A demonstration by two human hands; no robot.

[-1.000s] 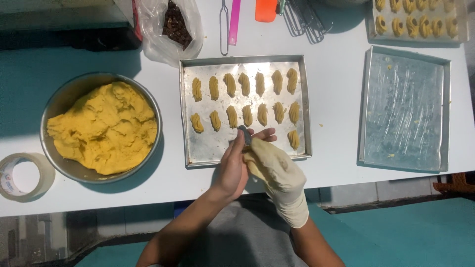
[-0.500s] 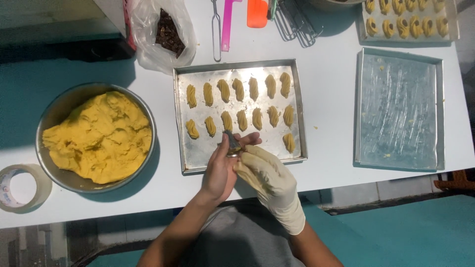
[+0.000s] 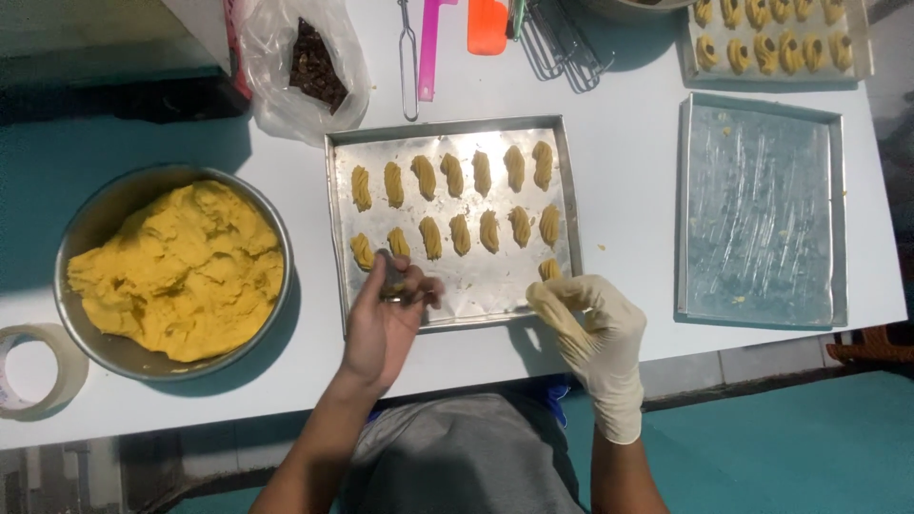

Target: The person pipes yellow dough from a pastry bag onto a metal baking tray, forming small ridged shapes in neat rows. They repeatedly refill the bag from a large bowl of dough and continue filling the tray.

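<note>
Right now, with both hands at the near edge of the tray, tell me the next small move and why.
Probably bring the left hand, which pinches a small metal tool, onto the bare metal just right of the lone piece by the gloved right hand. The tray holds two full rows of dough pieces, and the third row has just begun.

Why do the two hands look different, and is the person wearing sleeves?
The right hand wears a thin, cream-coloured rubbery glove that wrinkles a little and ends just past the wrist. The left hand is bare, with no glove. Both forearms are uncovered, with no sleeves, watch or bracelet showing.
</note>
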